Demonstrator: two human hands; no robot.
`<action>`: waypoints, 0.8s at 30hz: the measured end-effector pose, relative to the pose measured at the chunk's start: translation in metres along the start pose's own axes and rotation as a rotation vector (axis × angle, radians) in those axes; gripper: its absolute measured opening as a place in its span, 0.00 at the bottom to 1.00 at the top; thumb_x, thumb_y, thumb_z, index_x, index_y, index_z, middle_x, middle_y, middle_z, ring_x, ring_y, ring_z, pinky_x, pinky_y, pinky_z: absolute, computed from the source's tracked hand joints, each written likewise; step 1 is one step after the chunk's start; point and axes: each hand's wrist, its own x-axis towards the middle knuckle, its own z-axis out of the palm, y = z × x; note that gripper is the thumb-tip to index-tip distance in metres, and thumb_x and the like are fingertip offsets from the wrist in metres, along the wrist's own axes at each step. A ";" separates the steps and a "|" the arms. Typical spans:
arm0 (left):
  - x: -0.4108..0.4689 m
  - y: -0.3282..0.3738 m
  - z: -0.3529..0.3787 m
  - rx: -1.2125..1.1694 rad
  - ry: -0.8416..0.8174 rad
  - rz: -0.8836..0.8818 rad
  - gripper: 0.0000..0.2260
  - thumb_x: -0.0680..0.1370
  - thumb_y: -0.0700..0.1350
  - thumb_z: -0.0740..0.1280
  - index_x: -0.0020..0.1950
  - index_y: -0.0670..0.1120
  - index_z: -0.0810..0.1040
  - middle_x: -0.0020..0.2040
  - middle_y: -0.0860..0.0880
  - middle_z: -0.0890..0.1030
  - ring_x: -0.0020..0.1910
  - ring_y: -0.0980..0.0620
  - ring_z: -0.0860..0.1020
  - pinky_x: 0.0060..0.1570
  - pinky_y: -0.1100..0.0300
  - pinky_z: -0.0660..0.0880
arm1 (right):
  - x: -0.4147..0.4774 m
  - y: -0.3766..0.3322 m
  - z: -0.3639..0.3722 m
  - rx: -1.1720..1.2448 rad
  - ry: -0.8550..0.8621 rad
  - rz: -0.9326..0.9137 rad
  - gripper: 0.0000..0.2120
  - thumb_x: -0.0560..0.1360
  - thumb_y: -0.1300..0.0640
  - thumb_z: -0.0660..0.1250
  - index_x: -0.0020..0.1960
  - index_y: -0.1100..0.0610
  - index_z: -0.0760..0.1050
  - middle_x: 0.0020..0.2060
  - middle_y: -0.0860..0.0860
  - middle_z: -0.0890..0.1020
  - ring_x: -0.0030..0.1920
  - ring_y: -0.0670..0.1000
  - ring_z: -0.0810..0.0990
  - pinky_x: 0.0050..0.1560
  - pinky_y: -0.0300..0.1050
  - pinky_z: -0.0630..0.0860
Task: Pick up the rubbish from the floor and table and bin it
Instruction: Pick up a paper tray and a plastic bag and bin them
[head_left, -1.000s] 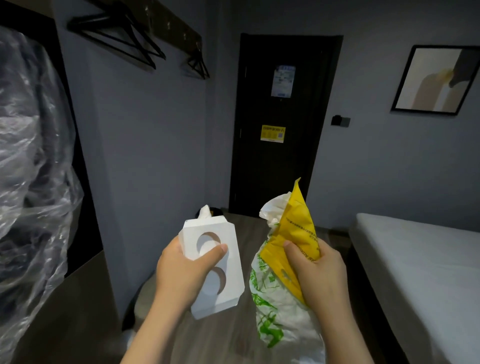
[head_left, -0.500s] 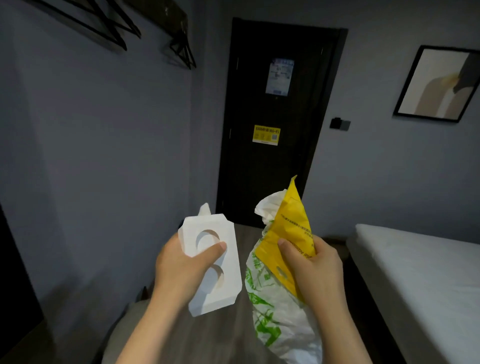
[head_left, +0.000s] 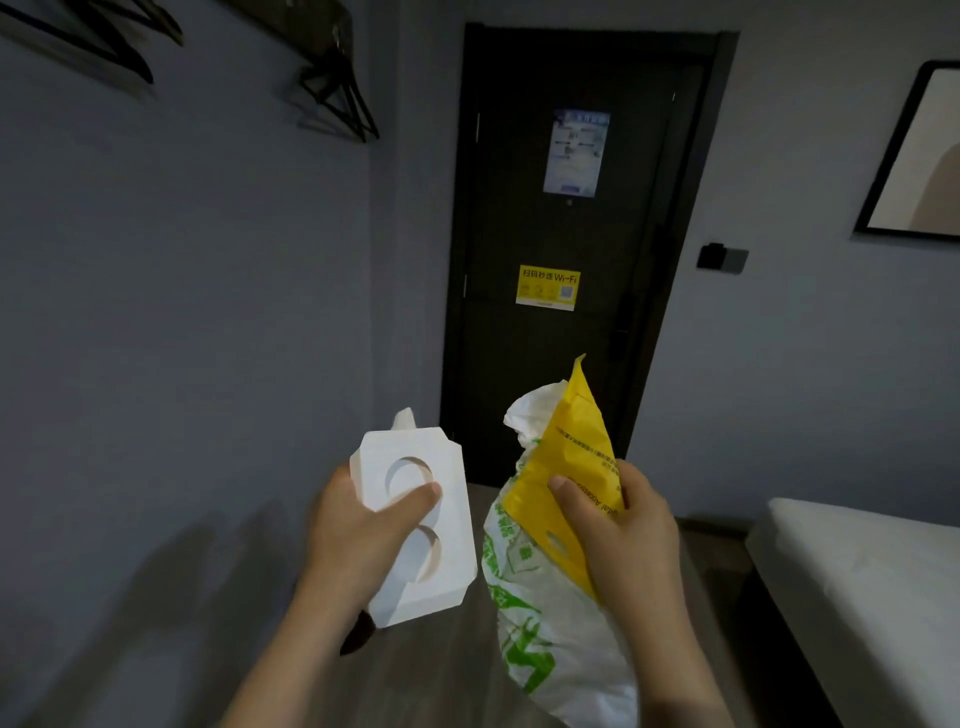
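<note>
My left hand (head_left: 358, 535) grips a white moulded packaging insert (head_left: 415, 519) with two round recesses, thumb pressed across its front; a bit of white paper sticks up behind its top edge. My right hand (head_left: 618, 530) holds a yellow plastic bag (head_left: 571, 467) bunched together with a white plastic bag printed in green (head_left: 540, 623), which hangs down below the hand. Both hands are raised in front of me at chest height, side by side. No bin shows in the view.
A dark door (head_left: 566, 249) with a yellow sticker stands straight ahead. A grey wall (head_left: 182, 312) with black hangers (head_left: 337, 98) runs along the left. A white bed (head_left: 872, 597) fills the right. The wood-look floor (head_left: 431, 670) stretches toward the door.
The view has swung right and moved forward toward the door; the clear plastic-wrapped bundle at the left has left the frame. Both hands keep the same hold on their items.
</note>
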 end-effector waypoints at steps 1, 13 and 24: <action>0.016 -0.001 0.010 -0.004 0.011 0.004 0.11 0.68 0.46 0.75 0.46 0.54 0.77 0.41 0.57 0.81 0.37 0.62 0.79 0.27 0.69 0.68 | 0.018 0.005 0.003 -0.003 -0.006 -0.013 0.05 0.72 0.51 0.71 0.40 0.50 0.76 0.34 0.48 0.81 0.35 0.45 0.79 0.33 0.43 0.76; 0.191 -0.047 0.092 -0.013 -0.019 -0.017 0.09 0.68 0.46 0.75 0.44 0.55 0.78 0.38 0.60 0.82 0.36 0.63 0.80 0.29 0.66 0.70 | 0.181 0.092 0.087 -0.039 -0.047 0.034 0.05 0.74 0.53 0.67 0.39 0.50 0.75 0.32 0.49 0.79 0.35 0.43 0.77 0.31 0.40 0.71; 0.390 -0.091 0.123 -0.034 -0.050 -0.099 0.10 0.68 0.46 0.76 0.47 0.52 0.80 0.42 0.52 0.84 0.42 0.54 0.82 0.35 0.60 0.74 | 0.337 0.136 0.212 -0.140 -0.123 0.061 0.08 0.72 0.50 0.72 0.37 0.41 0.75 0.34 0.41 0.80 0.37 0.42 0.79 0.34 0.42 0.75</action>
